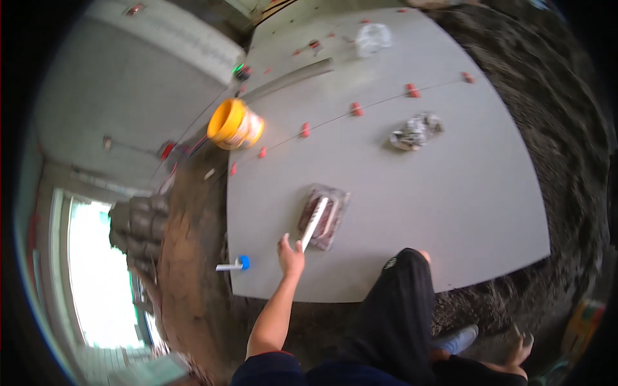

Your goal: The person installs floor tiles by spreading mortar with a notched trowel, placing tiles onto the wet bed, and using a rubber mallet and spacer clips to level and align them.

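My left hand (291, 257) reaches over the near left part of a large grey tile (399, 212), thumb and fingers apart. Right beside the thumb is the lower end of a white strip (314, 225) with dark marks; I cannot tell if they touch. The strip slants across a smeared, rectangular dark-red and grey object (338, 215) of unclear kind on the tile. Low at the right, beyond my knee and shoe, my right hand (520, 347) hangs with its fingers apart, nothing visible in them. A blue-headed piece with a white stem (242, 262) lies at the tile's left edge.
Red tile-levelling wedges (356, 109) line a joint across the tiles. A yellow bucket (235, 125) stands at the left edge. A crumpled wrapper (417, 131) and a clear plastic bag (373, 40) lie farther off. Dark loose mortar (541, 83) borders the right side.
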Tool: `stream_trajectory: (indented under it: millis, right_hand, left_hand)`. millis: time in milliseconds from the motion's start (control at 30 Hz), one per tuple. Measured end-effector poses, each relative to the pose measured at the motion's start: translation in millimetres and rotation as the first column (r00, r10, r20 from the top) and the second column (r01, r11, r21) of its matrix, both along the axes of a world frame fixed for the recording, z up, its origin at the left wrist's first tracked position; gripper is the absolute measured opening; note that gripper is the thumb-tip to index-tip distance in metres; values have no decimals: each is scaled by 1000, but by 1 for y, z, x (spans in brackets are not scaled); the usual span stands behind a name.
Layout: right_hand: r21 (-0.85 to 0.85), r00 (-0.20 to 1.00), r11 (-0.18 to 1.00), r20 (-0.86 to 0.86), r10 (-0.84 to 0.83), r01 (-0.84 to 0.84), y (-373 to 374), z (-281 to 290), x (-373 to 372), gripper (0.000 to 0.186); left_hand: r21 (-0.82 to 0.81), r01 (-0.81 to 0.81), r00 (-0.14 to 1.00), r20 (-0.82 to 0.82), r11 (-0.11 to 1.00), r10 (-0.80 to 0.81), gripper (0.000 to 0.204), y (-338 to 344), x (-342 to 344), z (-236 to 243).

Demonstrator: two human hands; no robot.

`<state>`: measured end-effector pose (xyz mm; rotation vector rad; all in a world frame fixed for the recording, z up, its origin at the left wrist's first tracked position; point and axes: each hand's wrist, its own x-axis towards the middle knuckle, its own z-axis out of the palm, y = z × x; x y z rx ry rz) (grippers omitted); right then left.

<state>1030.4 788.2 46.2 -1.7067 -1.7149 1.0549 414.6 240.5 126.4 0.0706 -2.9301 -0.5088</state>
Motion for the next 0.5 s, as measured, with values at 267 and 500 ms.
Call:
stream_trajectory:
  millis: [267,500]
  right_hand:
    - [-20,929,997,364,71,-69,15,5,-47,34]
    - [-25,856,999,515,49,-43,31,32,-70,31]
  left_hand:
    - [-585,-334,713,356,739,604,71,-264,-14,-41]
    - [-550,-265,778,363,792,513,135,-298,-48,-109]
